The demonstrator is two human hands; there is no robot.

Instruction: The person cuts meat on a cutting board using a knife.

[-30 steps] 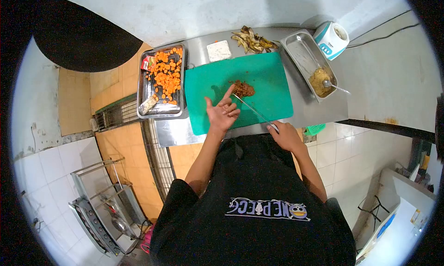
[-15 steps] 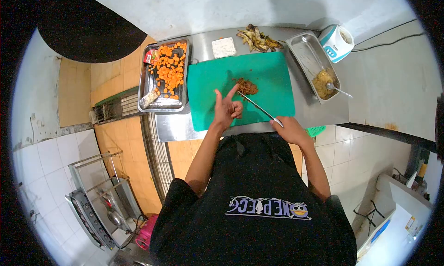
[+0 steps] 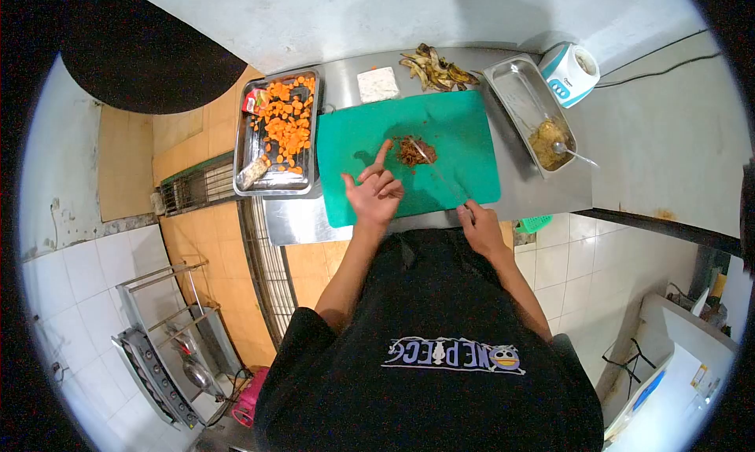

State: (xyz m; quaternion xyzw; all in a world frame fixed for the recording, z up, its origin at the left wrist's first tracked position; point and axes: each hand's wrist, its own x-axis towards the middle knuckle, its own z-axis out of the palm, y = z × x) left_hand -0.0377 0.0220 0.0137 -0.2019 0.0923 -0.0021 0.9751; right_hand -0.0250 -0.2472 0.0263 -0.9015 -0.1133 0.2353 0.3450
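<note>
A small heap of brown chopped food (image 3: 409, 152) lies on the green cutting board (image 3: 468, 122). My right hand (image 3: 481, 228) is wrapped round the handle of a knife (image 3: 447, 178) at the board's near right edge. The blade, slightly blurred, slants up and left across the board, its tip over the heap. My left hand (image 3: 377, 197) holds nothing; it is palm up above the board's near left part. Its index finger points toward the heap's left edge, the thumb sticks out, and the other fingers are curled.
Left of the board stands a metal tray (image 3: 315, 130) of orange carrot pieces (image 3: 287, 122). Behind lie a white block (image 3: 378, 84) and dark peels (image 3: 436, 68). At right are a metal pan (image 3: 515, 98) with yellowish mash (image 3: 548, 144), a spoon (image 3: 578, 155) and a white-and-teal appliance (image 3: 568, 76).
My left hand has moved left and slightly down, its palm turning more upward. The knife tip has shifted from the heap's left edge to over the heap, its blade more upright.
</note>
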